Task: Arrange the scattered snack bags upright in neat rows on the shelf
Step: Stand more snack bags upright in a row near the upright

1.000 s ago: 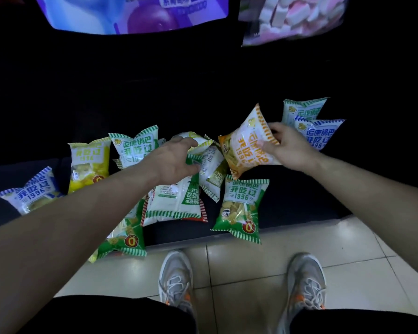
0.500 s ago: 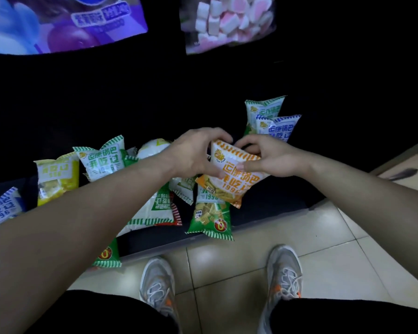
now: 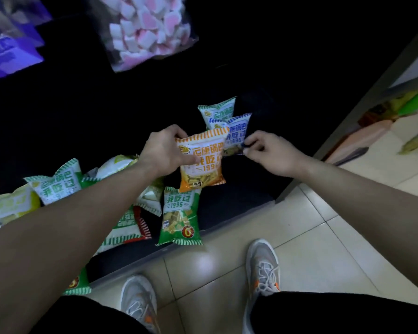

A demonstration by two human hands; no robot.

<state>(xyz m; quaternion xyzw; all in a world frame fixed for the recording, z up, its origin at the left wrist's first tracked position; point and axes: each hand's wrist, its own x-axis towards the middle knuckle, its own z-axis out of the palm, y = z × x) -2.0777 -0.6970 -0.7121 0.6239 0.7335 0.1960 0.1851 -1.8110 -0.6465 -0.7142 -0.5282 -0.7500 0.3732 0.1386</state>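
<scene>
Orange bag (image 3: 203, 172) in left hand (image 3: 163, 153); right hand (image 3: 273, 155) pinches blue bag (image 3: 237, 131).

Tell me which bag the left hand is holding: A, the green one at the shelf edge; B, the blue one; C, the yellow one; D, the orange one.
D: the left hand grips the orange bag by its upper corner, while the right hand pinches the blue bag.
</scene>
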